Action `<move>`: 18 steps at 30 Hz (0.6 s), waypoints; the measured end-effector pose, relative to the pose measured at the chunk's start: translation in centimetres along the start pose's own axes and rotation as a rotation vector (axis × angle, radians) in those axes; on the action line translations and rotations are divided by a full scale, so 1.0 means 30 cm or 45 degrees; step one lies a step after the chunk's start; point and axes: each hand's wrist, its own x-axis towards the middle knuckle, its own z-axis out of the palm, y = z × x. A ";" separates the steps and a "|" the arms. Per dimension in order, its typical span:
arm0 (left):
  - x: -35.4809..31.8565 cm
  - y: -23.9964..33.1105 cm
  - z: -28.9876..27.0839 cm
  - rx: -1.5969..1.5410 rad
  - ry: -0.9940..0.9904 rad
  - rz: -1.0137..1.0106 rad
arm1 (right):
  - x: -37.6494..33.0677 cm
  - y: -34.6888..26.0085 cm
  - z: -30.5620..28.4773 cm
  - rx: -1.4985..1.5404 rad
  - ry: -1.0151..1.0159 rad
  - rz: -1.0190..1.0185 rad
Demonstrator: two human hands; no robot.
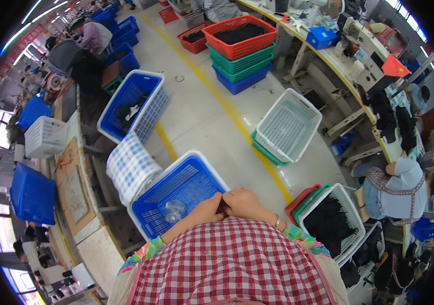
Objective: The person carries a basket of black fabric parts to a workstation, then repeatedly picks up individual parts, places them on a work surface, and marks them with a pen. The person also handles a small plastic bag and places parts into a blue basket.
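Both hands meet just above the checked apron, close against the body: the left hand and the right hand are pinched together on a small dark piece, too small to identify, held over the near rim of the blue basket. In my judgement the grip is best kept at the fingertips, with the piece kept over the basket so nothing falls to the floor. Count, largest first: one stack of crates far centre, a red one on top holding dark goods, green and blue ones under it; one white-rimmed blue basket far left with dark and white items; one empty white basket to the right, resting on a green one; one white basket of dark goods near right; one checked cloth draped left of the near blue basket; one clear bag inside it. One seated person in a cap works at right.
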 end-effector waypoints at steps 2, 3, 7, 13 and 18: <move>0.080 0.014 -0.024 -0.097 0.052 0.051 | 0.045 0.059 -0.043 -0.069 0.038 -0.026; 0.120 0.023 -0.043 -0.120 0.060 0.084 | 0.077 0.093 -0.069 -0.053 0.010 0.000; 0.306 0.025 -0.147 -0.176 0.115 0.044 | 0.255 0.273 -0.125 0.009 0.005 -0.042; 0.715 0.134 -0.350 -0.176 0.295 -0.221 | 0.634 0.648 -0.252 0.081 -0.130 -0.133; 0.916 0.231 -0.579 -0.508 0.204 -0.215 | 0.857 0.818 -0.431 0.255 -0.308 0.022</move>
